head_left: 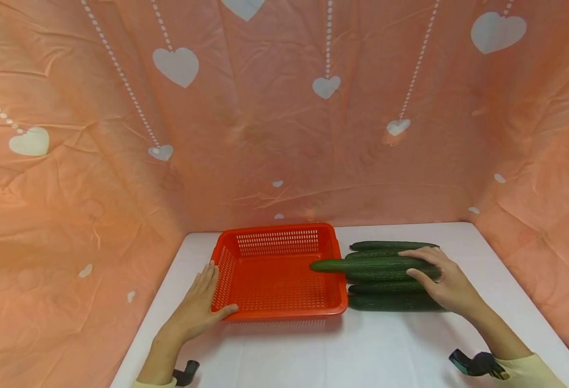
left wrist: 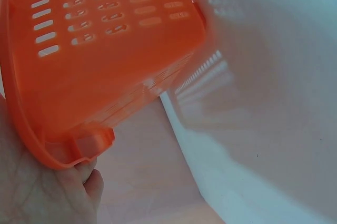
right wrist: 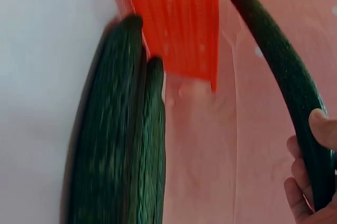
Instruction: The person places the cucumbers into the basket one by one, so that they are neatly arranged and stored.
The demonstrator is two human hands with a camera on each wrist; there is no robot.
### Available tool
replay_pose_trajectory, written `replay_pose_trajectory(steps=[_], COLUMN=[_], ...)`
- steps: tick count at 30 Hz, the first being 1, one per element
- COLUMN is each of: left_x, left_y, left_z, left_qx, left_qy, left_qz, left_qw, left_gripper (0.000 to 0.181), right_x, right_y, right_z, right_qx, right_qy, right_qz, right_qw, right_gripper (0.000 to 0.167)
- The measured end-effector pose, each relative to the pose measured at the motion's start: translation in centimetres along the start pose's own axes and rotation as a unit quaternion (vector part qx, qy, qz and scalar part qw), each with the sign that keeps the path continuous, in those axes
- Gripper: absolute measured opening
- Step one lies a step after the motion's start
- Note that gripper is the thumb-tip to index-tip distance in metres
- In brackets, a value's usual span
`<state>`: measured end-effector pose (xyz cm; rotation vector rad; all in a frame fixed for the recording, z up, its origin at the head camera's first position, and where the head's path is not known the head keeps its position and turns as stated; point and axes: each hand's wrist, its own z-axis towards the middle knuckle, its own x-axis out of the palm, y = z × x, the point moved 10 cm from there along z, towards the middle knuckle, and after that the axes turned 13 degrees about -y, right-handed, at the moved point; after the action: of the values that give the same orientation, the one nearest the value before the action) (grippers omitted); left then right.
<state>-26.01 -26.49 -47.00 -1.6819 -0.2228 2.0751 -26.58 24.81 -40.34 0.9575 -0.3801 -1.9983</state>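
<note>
The cucumber [head_left: 362, 265] is held raised, its tip pointing to 9 o'clock above the 3 o'clock rim of the basket [head_left: 284, 314]. The right hand [head_left: 446, 279] has its grip pinching the opposite end between thumb and fingers. More cucumbers [head_left: 391, 303] lie side by side on the table [head_left: 284, 355], at the basket's 3 o'clock. At its 8 o'clock corner the left hand [head_left: 194, 307] touches the rim, grip spread. An orange cloth [head_left: 265, 140] hangs at 12 o'clock
</note>
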Motion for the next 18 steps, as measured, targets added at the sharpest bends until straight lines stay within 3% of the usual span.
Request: replay_pose_trajectory(steps=[6, 14, 18], left_x=[0.0, -0.2, -0.1], left_y=[0.0, 0.0, 0.0], left_z=[-0.1, -0.1, 0.0], left_qx=[-0.002, -0.006, -0.002], left_qy=[0.002, 0.002, 0.000], left_qz=[-0.003, 0.006, 0.010], left_qw=[1.0000, 1.0000, 0.9999], left_gripper=[0.118, 0.118, 0.117], right_x=[3.4, 7.7, 10.0], right_y=[0.9, 3.4, 4.7], right_z=[0.3, 1.3, 1.3], right_qx=[0.019, -0.016, -0.014], right_qy=[0.014, 0.021, 0.035], right_qz=[0.012, 0.042, 0.045], right_qw=[0.9996, 0.9988, 0.9983], right_gripper=[0.043, 0.041, 0.039])
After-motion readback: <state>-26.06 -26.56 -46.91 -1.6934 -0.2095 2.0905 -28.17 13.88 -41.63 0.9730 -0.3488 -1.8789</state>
